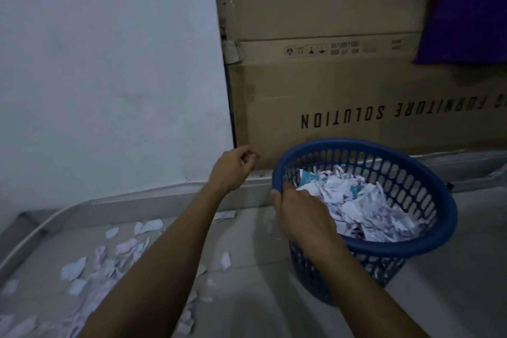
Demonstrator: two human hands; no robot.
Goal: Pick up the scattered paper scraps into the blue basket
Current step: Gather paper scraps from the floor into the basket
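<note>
— Blue basket [428, 181] sits by the cardboard box [343, 85]; our right hand [303, 217] grips its near rim.
— And our left hand [233, 170]?
— Fingers curled; contents unclear. Paper scraps [109, 252] litter the floor [247, 302].

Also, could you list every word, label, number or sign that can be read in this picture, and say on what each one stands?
"FURNITURE SOLUTION": large black letters, upside down, on the cardboard box behind the blue basket; a word before it is cut off at the right edge.
Handling symbols and small print in a row higher on the same box: too small and blurred to read.
Print on the paper scraps in the basket: too blurred to read.
</note>
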